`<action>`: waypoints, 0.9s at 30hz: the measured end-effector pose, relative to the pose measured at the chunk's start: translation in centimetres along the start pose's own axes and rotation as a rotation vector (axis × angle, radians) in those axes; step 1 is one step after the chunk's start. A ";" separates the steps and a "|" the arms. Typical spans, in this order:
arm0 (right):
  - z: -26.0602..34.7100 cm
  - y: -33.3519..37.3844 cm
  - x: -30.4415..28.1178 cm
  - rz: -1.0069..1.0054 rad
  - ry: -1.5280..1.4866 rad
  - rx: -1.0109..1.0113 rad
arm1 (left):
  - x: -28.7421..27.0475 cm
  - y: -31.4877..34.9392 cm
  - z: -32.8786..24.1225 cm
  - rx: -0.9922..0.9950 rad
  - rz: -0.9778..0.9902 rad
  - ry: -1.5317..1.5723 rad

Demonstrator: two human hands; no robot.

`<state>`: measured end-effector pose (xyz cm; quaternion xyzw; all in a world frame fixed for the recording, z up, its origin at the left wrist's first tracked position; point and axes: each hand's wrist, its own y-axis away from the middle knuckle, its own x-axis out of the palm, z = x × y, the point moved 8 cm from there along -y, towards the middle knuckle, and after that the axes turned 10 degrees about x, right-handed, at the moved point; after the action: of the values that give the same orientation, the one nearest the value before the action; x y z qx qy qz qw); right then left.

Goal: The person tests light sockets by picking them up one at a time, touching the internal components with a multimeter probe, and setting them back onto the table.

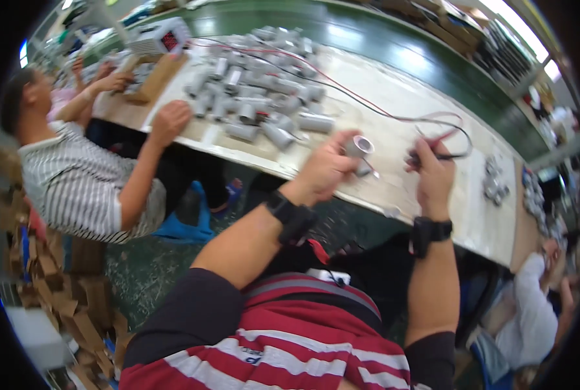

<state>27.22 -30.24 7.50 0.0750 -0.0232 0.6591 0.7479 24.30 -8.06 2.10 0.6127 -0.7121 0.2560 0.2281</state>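
Note:
My left hand (pixel 327 167) is closed around a grey cylinder (pixel 353 147), its round open end tilted up; short thin wires (pixel 373 171) stick out below my fingers. To the right, over the table (pixel 394 195), my right hand (pixel 434 174) grips the ends of a red and a black test lead (pixel 447 138). The lead tips near my fingers are too blurred to make out, and they stand apart from the cylinder. Beyond my left hand lies a big heap of similar grey cylinders (pixel 257 84), some with wires.
The leads run across the table to a white meter box (pixel 163 38) with a red display. A person in a striped shirt (pixel 88 175) works at the left; another in white (pixel 530 318) sits at the right. Small grey parts (pixel 496 180) lie right of my right hand.

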 end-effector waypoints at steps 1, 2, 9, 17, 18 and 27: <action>-0.6 0.3 0.0 0.000 -0.012 0.021 | 0.1 0.2 -0.4 0.039 -0.019 -0.062; -0.9 0.6 0.4 0.002 -0.019 0.044 | 0.1 0.4 -1.2 0.086 -0.047 -0.133; -2.6 2.7 1.3 -0.004 -0.016 0.094 | 0.5 0.5 -2.8 0.299 -0.068 -0.764; -3.5 4.1 3.2 0.001 0.025 0.056 | 1.4 1.5 -2.7 0.438 -0.127 -0.748; -3.5 4.2 3.3 0.000 0.041 0.039 | 1.3 1.6 -2.7 0.435 -0.128 -0.747; -4.0 4.2 3.6 -0.026 0.114 0.039 | 1.3 1.6 -2.7 0.380 -0.118 -0.856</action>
<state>23.25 -25.62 4.42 0.0522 0.0330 0.6527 0.7551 22.57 -7.12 4.87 0.7333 -0.6467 0.0930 -0.1880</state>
